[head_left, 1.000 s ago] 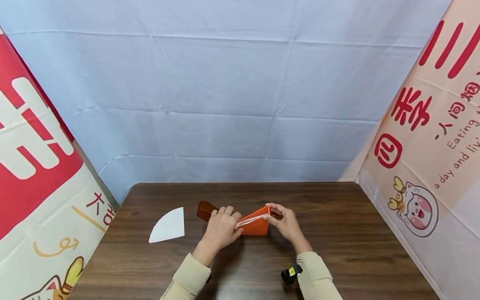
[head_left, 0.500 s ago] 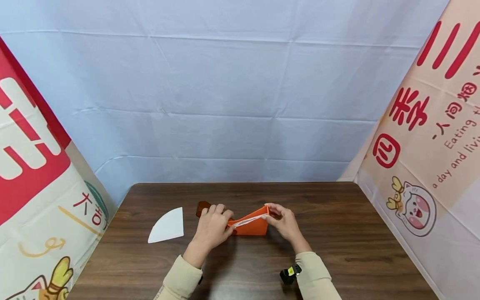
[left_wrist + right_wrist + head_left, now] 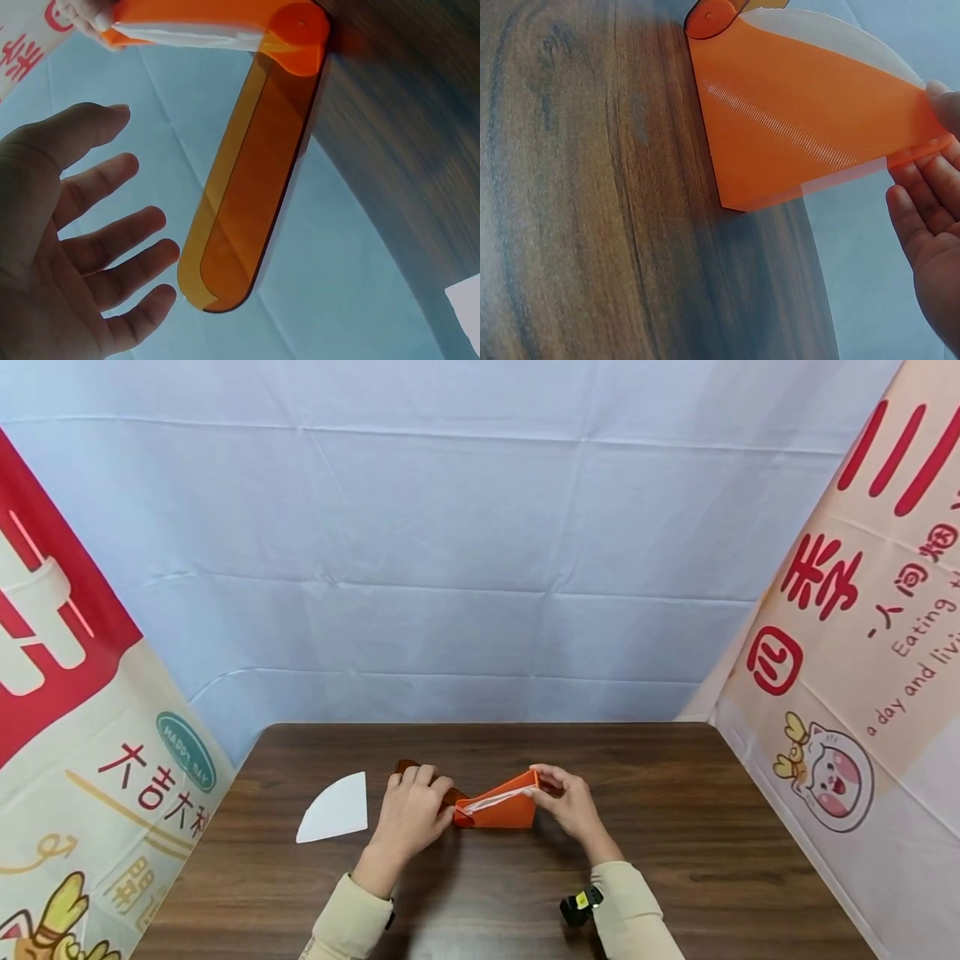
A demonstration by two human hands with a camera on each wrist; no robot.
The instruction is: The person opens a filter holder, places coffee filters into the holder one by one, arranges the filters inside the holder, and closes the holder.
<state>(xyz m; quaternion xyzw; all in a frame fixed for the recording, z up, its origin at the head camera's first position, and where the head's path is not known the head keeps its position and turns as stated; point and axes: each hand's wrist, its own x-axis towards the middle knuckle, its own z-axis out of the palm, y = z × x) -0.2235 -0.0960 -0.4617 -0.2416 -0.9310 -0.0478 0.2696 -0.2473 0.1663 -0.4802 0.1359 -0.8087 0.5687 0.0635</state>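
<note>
An orange wedge-shaped filter paper holder (image 3: 506, 814) stands on the table, with white filter papers (image 3: 498, 798) showing along its open top. Its translucent amber lid (image 3: 247, 195) is swung out to the left from the pivot at the narrow end. My left hand (image 3: 408, 810) is beside this lid; in the left wrist view its fingers are spread and loosely bent, fingertips right by the lid's rounded end, gripping nothing. With thumb and fingers, my right hand (image 3: 567, 800) holds the holder's wide end. A white quarter-circle filter paper (image 3: 337, 810) lies flat, left of the left hand.
The dark wood table (image 3: 637, 768) ends at a pale blue cloth backdrop (image 3: 450, 568). Printed banners hang at both sides, the right banner (image 3: 832, 693) close to the table's edge. A small black device (image 3: 579, 907) is strapped at the right wrist.
My left hand has moved left off the holder's narrow end, and the lid's far end is more covered by it. The right hand keeps its grip in place.
</note>
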